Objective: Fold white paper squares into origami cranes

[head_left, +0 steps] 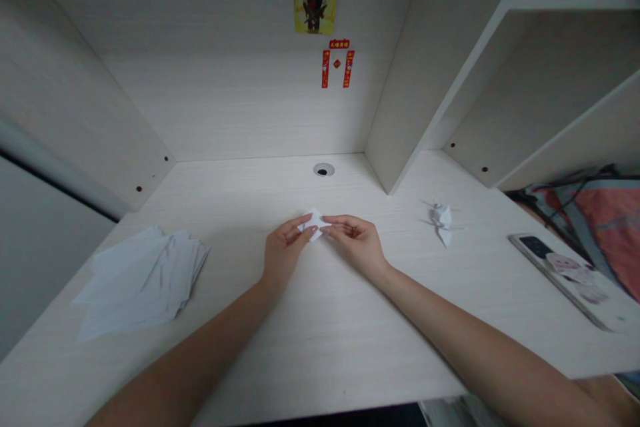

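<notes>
A small folded piece of white paper (315, 219) lies at the middle of the white desk (325, 320). My left hand (283, 250) pinches its left side with thumb and fingertips. My right hand (356, 240) pinches its right side, fingers pressed together on the paper. Both hands rest low on the desk surface, and most of the paper is hidden behind the fingers.
A fanned stack of white paper sheets (143, 280) lies at the left. A finished folded white paper crane (441, 219) stands at the right. A phone (575, 278) lies near the right edge. A cable hole (323, 169) sits at the back; a shelf divider (400, 113) rises right of it.
</notes>
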The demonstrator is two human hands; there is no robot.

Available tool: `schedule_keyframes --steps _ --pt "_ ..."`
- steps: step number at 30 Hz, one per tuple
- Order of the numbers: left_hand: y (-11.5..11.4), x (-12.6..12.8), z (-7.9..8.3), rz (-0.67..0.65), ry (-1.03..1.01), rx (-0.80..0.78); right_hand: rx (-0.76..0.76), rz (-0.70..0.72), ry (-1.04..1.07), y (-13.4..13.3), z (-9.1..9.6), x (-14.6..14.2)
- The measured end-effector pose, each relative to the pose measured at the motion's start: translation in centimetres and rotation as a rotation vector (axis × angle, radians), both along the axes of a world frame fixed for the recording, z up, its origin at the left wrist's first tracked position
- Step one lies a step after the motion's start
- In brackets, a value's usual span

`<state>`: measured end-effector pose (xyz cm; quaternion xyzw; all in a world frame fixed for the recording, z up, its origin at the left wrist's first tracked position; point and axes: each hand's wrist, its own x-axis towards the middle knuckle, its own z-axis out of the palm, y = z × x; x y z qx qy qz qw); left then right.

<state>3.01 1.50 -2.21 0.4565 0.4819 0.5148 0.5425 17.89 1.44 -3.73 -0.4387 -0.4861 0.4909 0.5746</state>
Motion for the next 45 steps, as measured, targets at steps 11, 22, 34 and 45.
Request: schedule_keyframes --steps 11,22,34,45 --pt "0.18 -0.05 -0.14 0.022 -0.016 -0.001 -0.029 0.009 -0.048 0.05 0.08 0.12" --pt "0.09 -0.06 -0.22 0.007 -0.033 0.001 -0.09 0.005 0.08 0.18 -0.12 -0.13" --pt "-0.09 0.07 -0.04 -0.038 -0.068 -0.031 -0.062 -0.063 -0.013 -0.2 0.29 -0.24" --pt "-0.3 0.15 0.18 0.003 -0.041 -0.022 -0.06 -0.091 -0.023 -0.26 0.12 -0.48"
